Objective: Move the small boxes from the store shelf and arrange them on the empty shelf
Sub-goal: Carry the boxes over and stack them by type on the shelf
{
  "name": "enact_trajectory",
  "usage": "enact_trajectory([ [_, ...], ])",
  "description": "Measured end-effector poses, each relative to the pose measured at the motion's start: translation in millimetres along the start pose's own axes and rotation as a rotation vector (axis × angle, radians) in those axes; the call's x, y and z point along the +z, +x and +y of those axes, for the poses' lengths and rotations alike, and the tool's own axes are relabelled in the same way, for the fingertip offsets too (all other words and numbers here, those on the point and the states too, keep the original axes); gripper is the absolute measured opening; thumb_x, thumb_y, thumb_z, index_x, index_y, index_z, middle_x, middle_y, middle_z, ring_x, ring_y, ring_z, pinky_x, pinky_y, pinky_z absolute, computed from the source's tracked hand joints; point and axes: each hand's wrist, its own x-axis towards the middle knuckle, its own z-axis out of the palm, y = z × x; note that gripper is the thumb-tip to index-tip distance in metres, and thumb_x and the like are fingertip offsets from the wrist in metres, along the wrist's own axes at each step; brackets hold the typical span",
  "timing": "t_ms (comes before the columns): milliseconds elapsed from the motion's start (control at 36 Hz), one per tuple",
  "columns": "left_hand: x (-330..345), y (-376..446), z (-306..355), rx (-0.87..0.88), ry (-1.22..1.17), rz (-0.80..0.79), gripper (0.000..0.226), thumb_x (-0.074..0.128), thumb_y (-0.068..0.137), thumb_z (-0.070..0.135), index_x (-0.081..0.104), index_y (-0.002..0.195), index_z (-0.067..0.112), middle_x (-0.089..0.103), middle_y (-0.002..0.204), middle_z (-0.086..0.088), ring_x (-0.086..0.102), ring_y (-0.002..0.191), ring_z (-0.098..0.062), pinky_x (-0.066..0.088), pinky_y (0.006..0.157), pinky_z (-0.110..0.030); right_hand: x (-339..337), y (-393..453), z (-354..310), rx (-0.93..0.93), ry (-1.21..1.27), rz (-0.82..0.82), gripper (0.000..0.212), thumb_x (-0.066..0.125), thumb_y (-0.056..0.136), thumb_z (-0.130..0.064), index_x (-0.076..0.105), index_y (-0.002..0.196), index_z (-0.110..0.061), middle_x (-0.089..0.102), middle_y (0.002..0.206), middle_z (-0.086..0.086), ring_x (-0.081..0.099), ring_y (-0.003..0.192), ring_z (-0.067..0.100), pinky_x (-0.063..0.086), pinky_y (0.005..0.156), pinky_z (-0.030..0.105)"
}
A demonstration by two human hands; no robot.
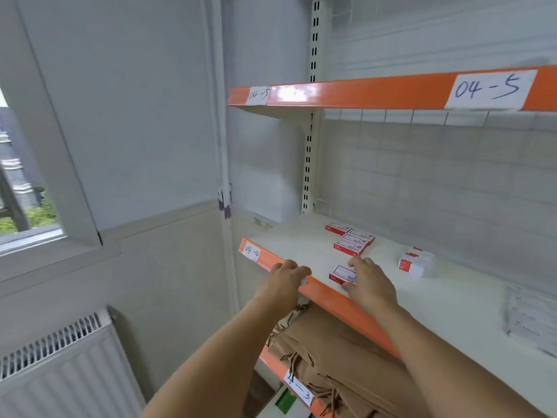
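Right hand (369, 282) pinches a small box (342, 274) lying crosswise just left of it — left hand (286, 277) curls, seemingly around something white, at the shelf edge (325, 292).

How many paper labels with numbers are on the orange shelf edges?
4: two "04-5" labels on the top edge, left and right; "04-4" on the middle edge; one on the bottom edge.

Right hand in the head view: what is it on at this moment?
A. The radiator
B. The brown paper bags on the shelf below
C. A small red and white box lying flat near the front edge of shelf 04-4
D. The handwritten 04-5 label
C. The right hand reaches over the orange front edge of shelf 04-4, its fingers on the small red and white box lying flat there.
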Motion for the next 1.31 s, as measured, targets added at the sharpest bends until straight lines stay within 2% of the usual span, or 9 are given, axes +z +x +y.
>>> enact_trajectory([
  [250,8,64,-11,0.060,-0.045,-0.003,0.060,0.037,0.091,-0.009,0.045,0.138,0.027,0.045,0.136,-0.003,0.041,0.124,-0.024,0.042,0.096,-0.032,11,39,-2,0.064,-0.035,0.008,0.022,0.063,0.090,-0.029,0.043,0.098,-0.023,0.057,0.112,-0.001,0.054,0.097,0.016,0.043,0.070,0.025],
  [472,16,101,-21,0.064,-0.009,-0.100,0.059,0.036,0.089,-0.008,0.047,0.136,0.025,0.046,0.132,-0.006,0.042,0.120,-0.026,0.045,0.096,-0.036,28,60,-4,0.061,-0.030,0.002,0.026,0.064,0.088,-0.030,0.040,0.092,-0.023,0.054,0.110,-0.002,0.053,0.098,0.016,0.041,0.069,0.027],
  [556,21,111,-27,0.077,0.005,-0.125,0.059,0.036,0.088,-0.008,0.048,0.135,0.025,0.046,0.132,-0.006,0.042,0.120,-0.026,0.045,0.097,-0.037,33,66,-8,0.057,-0.031,0.024,0.024,0.064,0.088,-0.030,0.042,0.094,-0.021,0.054,0.112,-0.001,0.053,0.099,0.017,0.038,0.069,0.026],
  [667,24,124,-37,0.118,0.002,-0.155,0.057,0.038,0.089,-0.007,0.048,0.134,0.026,0.047,0.132,-0.005,0.043,0.120,-0.026,0.043,0.099,-0.037,38,76,-17,0.066,-0.052,0.032,0.029,0.062,0.089,-0.029,0.051,0.113,-0.015,0.054,0.115,0.001,0.053,0.104,0.018,0.041,0.071,0.027],
  [833,20,145,-62,0.238,0.041,-0.197,0.052,0.043,0.086,0.000,0.048,0.131,0.027,0.048,0.130,-0.003,0.043,0.122,-0.024,0.034,0.104,-0.038,47,97,-35,0.101,-0.161,0.073,0.024,0.061,0.089,-0.028,0.052,0.109,-0.015,0.058,0.114,0.000,0.049,0.108,0.020,0.043,0.080,0.032],
  [1000,13,172,-90,0.315,-0.012,-0.104,0.050,0.047,0.094,0.039,0.033,0.142,0.030,0.053,0.131,-0.002,0.048,0.121,-0.025,0.030,0.106,-0.038,59,116,-54,0.213,-0.109,0.103,0.022,0.061,0.090,-0.024,0.053,0.106,-0.013,0.057,0.112,0.001,0.050,0.105,0.020,0.042,0.073,0.031],
  [1111,13,190,-93,0.397,-0.084,0.001,0.035,0.043,0.099,0.031,0.050,0.133,0.027,0.053,0.131,0.002,0.046,0.121,-0.019,0.035,0.098,-0.030,68,118,-62,0.265,-0.025,0.206,0.012,0.054,0.092,-0.020,0.056,0.103,-0.014,0.055,0.111,-0.001,0.053,0.102,0.018,0.041,0.069,0.026],
  [1194,15,196,-86,0.495,-0.113,0.006,0.032,0.043,0.099,0.022,0.057,0.127,0.025,0.054,0.130,0.005,0.046,0.121,-0.017,0.037,0.094,-0.028,66,111,-60,0.333,-0.110,0.288,0.018,0.046,0.094,-0.020,0.056,0.110,-0.018,0.056,0.113,-0.005,0.052,0.105,0.015,0.039,0.067,0.025],
  [1306,19,191,-70,0.708,-0.082,-0.042,0.033,0.041,0.100,0.024,0.063,0.124,0.024,0.059,0.128,0.003,0.050,0.117,-0.021,0.044,0.090,-0.032,54,106,-49,0.435,-0.197,0.290,0.038,0.048,0.091,-0.016,0.055,0.129,-0.022,0.055,0.130,-0.008,0.046,0.121,0.014,0.046,0.083,0.027],
])
